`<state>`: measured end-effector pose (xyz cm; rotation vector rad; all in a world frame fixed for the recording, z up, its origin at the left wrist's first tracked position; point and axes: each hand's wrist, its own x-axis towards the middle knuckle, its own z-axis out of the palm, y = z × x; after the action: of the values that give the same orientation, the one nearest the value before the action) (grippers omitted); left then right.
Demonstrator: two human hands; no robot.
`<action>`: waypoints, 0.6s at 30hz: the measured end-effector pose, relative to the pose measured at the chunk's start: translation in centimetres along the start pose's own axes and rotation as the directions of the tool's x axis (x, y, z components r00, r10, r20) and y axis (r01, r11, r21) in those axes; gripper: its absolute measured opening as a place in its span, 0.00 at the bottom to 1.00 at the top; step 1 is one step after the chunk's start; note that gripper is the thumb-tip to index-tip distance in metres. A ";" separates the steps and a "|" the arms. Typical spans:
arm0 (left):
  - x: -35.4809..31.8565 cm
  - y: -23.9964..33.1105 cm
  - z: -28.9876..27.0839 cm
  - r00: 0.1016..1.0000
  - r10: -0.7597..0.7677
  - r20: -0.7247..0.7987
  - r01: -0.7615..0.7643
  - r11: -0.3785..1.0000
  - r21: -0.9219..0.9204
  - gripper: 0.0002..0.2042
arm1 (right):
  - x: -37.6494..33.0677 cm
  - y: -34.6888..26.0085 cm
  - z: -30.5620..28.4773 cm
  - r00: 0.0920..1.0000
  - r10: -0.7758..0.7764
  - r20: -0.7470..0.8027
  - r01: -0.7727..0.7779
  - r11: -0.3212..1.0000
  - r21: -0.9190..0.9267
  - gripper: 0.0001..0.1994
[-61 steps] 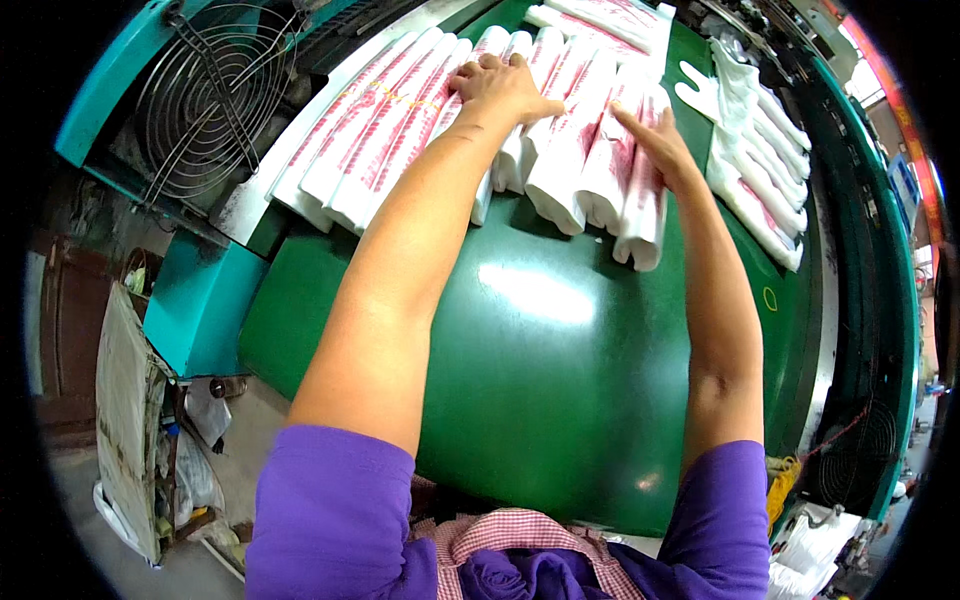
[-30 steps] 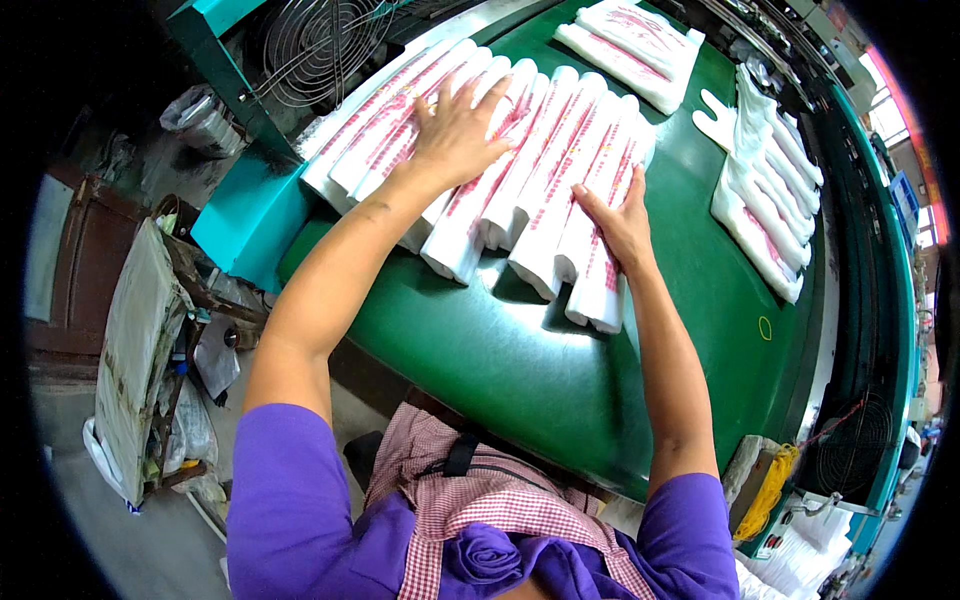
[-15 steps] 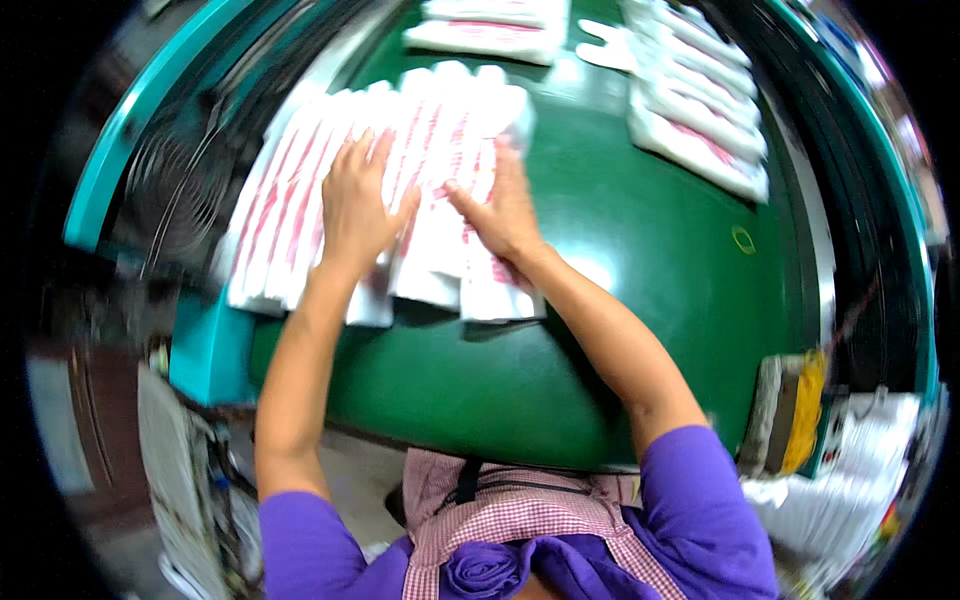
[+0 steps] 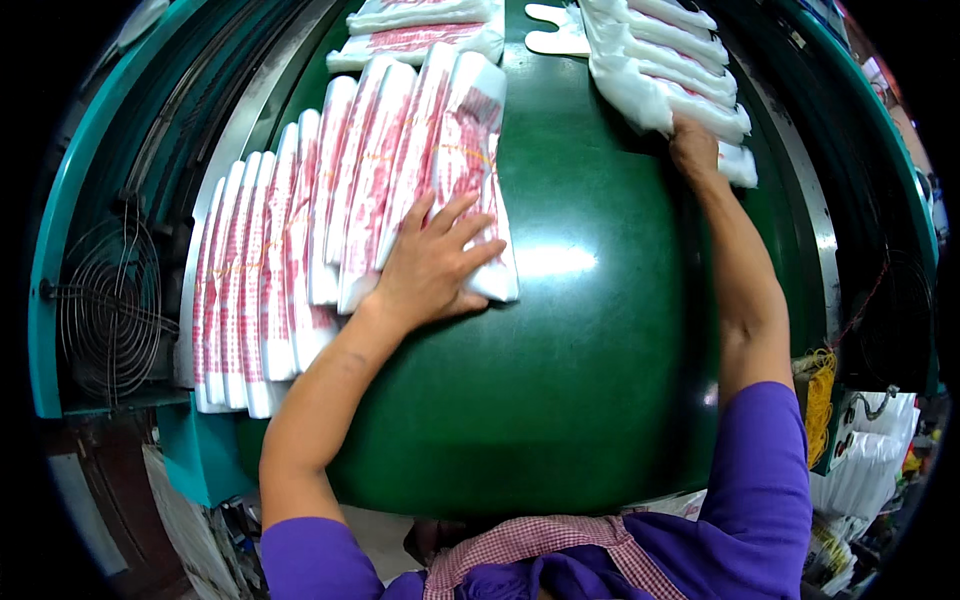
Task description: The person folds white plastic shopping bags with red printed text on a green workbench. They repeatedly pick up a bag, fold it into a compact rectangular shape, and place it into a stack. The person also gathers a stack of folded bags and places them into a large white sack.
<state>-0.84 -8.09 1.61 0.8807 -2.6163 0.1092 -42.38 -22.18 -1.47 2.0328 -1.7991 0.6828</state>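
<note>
L hand (image 4: 432,264) spread on R end of wht/red bundles (image 4: 336,185); R hand (image 4: 694,150) at wht bag stack (image 4: 665,68), can't tell grip. Hands well apart over grn tbl (image 4: 580,390).

A glossy green table (image 4: 590,400) fills the middle, a bright glare (image 4: 560,261) on its surface. A metal strip runs along each side of it, one on the left (image 4: 248,120), one on the right (image 4: 825,262). On the far left, a round wire guard (image 4: 112,310) sits inside a curved teal frame (image 4: 46,330), with dark machinery (image 4: 165,110) above it. Below stands a teal block (image 4: 200,455), and lower still a pale board (image 4: 185,520) leans at a tilt. On the right, a thin red cord (image 4: 868,298) hangs above yellow strands (image 4: 820,410), just beside a white stack (image 4: 865,465)
</note>
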 end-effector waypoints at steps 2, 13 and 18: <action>-0.1 -0.9 0.6 1.000 -0.013 -0.007 0.013 1.000 0.020 0.29 | -0.3 -3.7 -3.4 0.984 -0.028 0.173 0.004 0.990 0.140 0.06; -6.7 11.5 0.5 0.991 -0.134 0.031 0.137 0.965 -0.224 0.40 | -17.6 -17.1 -24.8 0.861 0.336 0.382 -0.425 0.062 0.903 0.15; -4.0 18.5 -1.7 0.951 -0.166 -0.259 0.011 0.859 -0.512 0.37 | -14.6 -18.8 -33.5 0.874 0.194 -0.445 0.362 0.349 0.864 0.15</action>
<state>-8.39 9.28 2.56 0.7238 -2.1574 -0.4259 -29.31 10.80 19.17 2.1335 -0.9431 2.4072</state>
